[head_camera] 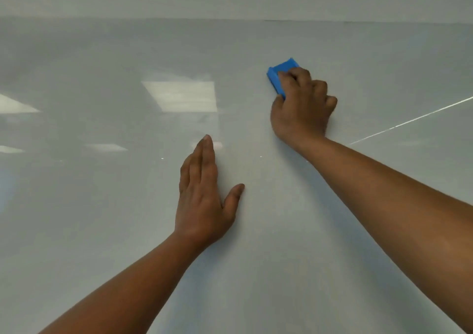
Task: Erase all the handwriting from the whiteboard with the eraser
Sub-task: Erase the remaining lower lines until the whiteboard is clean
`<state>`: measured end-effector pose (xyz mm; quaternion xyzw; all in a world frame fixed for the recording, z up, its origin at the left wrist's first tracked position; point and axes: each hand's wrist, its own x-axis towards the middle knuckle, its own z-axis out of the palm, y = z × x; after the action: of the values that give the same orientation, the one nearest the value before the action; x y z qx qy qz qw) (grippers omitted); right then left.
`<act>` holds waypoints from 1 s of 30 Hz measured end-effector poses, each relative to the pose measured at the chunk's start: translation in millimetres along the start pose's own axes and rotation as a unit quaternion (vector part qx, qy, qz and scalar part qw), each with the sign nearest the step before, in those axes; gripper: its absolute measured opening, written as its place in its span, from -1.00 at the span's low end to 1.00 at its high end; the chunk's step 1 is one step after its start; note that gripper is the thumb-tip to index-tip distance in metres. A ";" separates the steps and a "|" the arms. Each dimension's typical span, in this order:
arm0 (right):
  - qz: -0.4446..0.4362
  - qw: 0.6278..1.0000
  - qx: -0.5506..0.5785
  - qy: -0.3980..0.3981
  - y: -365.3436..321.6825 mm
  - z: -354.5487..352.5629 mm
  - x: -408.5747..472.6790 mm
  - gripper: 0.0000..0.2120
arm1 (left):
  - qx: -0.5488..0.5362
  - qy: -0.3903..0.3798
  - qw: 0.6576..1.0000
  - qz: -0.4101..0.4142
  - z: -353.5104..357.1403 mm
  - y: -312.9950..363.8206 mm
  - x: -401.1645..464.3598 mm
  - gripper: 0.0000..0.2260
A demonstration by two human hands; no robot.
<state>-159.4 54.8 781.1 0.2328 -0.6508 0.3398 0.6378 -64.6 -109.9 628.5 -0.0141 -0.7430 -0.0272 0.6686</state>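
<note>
A: Where is the eraser [277,75]?

B: In the right hand [302,105]. Its fingers [294,77] are curled over the top of the blue block and clamp it, with the thumb on the near side. Only the far end of the block sticks out past the fingertips, pressed against the whiteboard [102,205].

A: And the left hand [202,195]?

B: Flat on the board, nearer to the person than the right one and to its left. Its fingers [202,159] are stretched straight and held together, the thumb spread out to the side. It holds nothing.

A: Any writing near either hand?

B: I see no marks around the fingers of either hand; the surface there looks plain grey-white. Left of the left fingertips there are bright patches, which are ceiling lights [181,95] mirrored in the glossy board. To the right of the right hand a thin bright line [409,121] runs slantwise across the surface; whether it is a reflection or a seam I cannot tell.
</note>
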 end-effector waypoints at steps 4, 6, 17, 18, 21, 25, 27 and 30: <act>-0.199 0.978 0.015 -0.060 -76.1 17.8 -29.2 -0.53 | -0.034 0.016 0.994 -0.098 -3.5 -0.4 -13.6 0.06; -0.252 0.962 0.029 -0.099 -95.9 21.8 -58.6 -0.51 | -0.047 0.021 0.988 -0.145 -12.4 -8.3 -21.9 0.15; -0.407 0.876 0.108 -0.235 -80.7 1.9 -175.7 -0.65 | 0.014 -0.071 0.993 -0.097 -58.4 -46.0 -69.5 0.16; -0.409 0.869 0.118 -0.251 -78.2 -1.0 -188.6 -0.71 | 0.020 -0.095 0.992 -0.075 -59.6 -46.8 -80.3 0.13; -0.414 0.845 0.145 -0.305 -63.2 -9.8 -225.8 -0.84 | 0.038 -0.134 0.990 -0.001 -62.4 -48.5 -116.8 0.03; -0.359 0.793 0.183 -0.458 -45.8 -30.7 -292.3 -0.86 | 0.030 -0.237 0.969 0.068 -63.3 -49.9 -184.2 -0.03; -0.327 0.772 0.197 -0.508 -34.6 -42.8 -328.0 -0.84 | 0.003 -0.287 0.955 0.076 -62.3 -45.6 -221.5 -0.02; -0.290 0.764 0.231 -0.528 -16.1 -59.4 -375.7 -0.79 | -0.044 -0.343 0.935 0.076 -56.3 -36.7 -268.8 0.00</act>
<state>-78.3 39.0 409.4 0.6937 -0.6878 0.1016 0.1882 17.6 -145.7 366.3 -0.1079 -0.9218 -0.0027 0.3723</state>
